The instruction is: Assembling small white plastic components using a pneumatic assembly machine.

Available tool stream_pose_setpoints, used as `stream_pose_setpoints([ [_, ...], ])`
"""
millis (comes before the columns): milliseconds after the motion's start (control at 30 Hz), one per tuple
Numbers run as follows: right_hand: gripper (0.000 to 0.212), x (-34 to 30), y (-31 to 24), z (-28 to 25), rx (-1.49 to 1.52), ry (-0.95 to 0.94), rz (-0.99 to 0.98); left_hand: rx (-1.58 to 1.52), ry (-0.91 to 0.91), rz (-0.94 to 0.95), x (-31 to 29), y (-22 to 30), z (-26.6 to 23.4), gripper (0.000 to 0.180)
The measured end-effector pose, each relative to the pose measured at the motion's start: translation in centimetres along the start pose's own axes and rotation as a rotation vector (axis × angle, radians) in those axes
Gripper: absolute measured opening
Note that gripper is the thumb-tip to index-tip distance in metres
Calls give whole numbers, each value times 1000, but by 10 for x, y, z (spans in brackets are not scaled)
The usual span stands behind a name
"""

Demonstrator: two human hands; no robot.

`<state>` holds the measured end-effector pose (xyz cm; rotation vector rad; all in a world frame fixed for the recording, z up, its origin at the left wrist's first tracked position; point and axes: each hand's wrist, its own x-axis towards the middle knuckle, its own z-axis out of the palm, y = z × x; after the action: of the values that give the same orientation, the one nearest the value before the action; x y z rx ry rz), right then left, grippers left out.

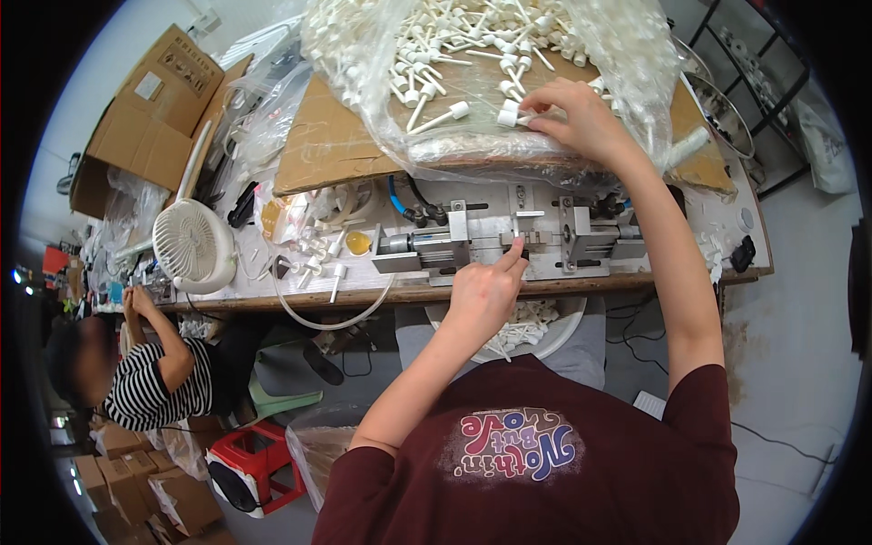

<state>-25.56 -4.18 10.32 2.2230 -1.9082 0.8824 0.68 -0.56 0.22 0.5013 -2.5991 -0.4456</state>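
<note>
Left hand (483, 298) and right hand (570, 111) reach over a long, white-topped surface (363, 272) with clear plastic sheeting (640, 54) along its far side. One left finger touches a silver metal fixture (538, 238), any grip unclear; the right pinches a white, round-capped plastic stick (510, 116) over the sheeting.

The desk (599, 283) carries a metal fixture (450, 243) near its front edge. A fan (193, 247) stands left; white parts (313, 263) and a yellow disc (358, 242) lie between. Cardboard (336, 136) extends over the desk behind the fixture.
</note>
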Motion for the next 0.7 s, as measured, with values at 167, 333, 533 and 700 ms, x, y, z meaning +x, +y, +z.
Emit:
stream_pose_setpoints([
  [167,14,-4,4,3,3,174,-82,18,-21,0,1,1,2,23],
  [333,15,-4,-3,-4,188,482,205,-17,17,-3,1,-2,5,25],
  [533,26,-27,-15,-12,795,623,399,4,15,16,-9,-9,7,27],
  [700,23,-93,-25,-4,996,399,544,-232,-31,16,-30,2,3,27],
])
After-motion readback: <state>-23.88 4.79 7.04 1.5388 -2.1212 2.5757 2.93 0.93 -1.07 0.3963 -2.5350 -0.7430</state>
